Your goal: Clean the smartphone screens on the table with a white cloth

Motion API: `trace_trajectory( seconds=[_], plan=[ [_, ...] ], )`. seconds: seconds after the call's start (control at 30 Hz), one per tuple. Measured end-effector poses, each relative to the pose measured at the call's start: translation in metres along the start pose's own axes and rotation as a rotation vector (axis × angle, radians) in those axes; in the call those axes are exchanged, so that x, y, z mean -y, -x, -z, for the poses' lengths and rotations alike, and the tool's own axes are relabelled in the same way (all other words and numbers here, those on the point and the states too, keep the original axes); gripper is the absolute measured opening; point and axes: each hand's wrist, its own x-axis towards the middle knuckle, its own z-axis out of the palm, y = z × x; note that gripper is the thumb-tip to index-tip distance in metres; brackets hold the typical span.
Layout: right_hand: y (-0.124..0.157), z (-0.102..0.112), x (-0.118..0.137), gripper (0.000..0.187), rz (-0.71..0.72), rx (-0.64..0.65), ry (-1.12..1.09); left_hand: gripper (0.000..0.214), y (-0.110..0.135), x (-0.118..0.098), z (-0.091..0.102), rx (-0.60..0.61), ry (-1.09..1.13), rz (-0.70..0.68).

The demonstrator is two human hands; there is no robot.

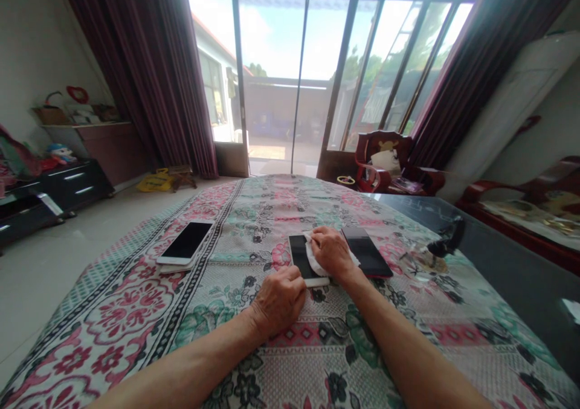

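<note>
A dark-screened phone (298, 254) lies flat on the floral tablecloth (136, 312) in front of me. My right hand (332, 252) is closed on a white cloth (313, 263) and presses it onto the phone's screen. My left hand (278, 300) rests curled at the phone's near edge, its fingers touching the bottom end. A second dark phone with a red edge (366, 251) lies just right of my right hand. A white phone with a black screen (185, 243) lies apart at the left.
Bare dark glass tabletop (498, 258) shows at the right, with a small dark object (446, 240) on it. Red wooden chairs (385, 161) stand by the glass doors (294, 77). A low dark cabinet (54, 185) lines the left wall.
</note>
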Motion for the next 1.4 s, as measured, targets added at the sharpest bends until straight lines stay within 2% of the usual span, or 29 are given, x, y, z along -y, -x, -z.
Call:
trace_trajectory(
  seconds=[0.13,0.2,0.33,0.43,0.53,0.63,0.7,0.77,0.83,0.9,1.1,1.23,1.4],
  plan=[
    [0.002,-0.005,0.013,0.02,0.216,0.045,-0.123,0.021,0.0,0.001,-0.002,-0.026,0.006,-0.019],
    [0.002,-0.008,0.017,0.019,0.238,0.05,-0.154,0.021,0.0,0.002,-0.002,-0.032,0.017,-0.026],
    [-0.003,-0.012,0.008,0.021,0.075,0.003,-0.122,0.023,0.0,0.002,-0.001,-0.008,0.034,0.007],
    [-0.004,-0.015,0.0,0.022,-0.016,-0.028,-0.122,0.018,-0.001,0.002,0.001,-0.024,0.109,0.08],
    [-0.004,-0.021,-0.003,0.022,-0.045,-0.072,-0.175,0.01,-0.003,0.005,0.002,-0.098,0.21,0.232],
    [-0.003,-0.028,-0.004,0.021,-0.06,-0.122,-0.235,0.02,-0.011,0.019,0.002,-0.16,0.263,0.409],
    [-0.004,-0.032,-0.006,0.02,-0.058,-0.144,-0.262,0.024,-0.019,0.034,0.001,-0.159,0.228,0.487],
    [-0.005,-0.035,-0.008,0.02,-0.05,-0.161,-0.277,0.029,-0.029,0.053,-0.002,-0.118,0.106,0.482],
    [-0.005,-0.037,-0.009,0.02,-0.043,-0.172,-0.291,0.029,-0.04,0.069,-0.006,0.01,0.025,0.444],
    [-0.006,-0.037,-0.01,0.02,-0.039,-0.176,-0.303,0.029,-0.048,0.082,-0.011,0.09,-0.007,0.451],
    [-0.006,-0.037,-0.009,0.021,-0.037,-0.164,-0.29,0.031,-0.055,0.094,-0.018,0.213,0.006,0.393],
    [-0.007,-0.036,-0.008,0.021,-0.042,-0.151,-0.289,0.028,-0.054,0.096,-0.015,0.221,0.016,0.365],
    [-0.004,-0.033,0.002,0.021,-0.059,-0.122,-0.281,0.026,-0.054,0.097,-0.014,0.173,0.053,0.35]
  ],
)
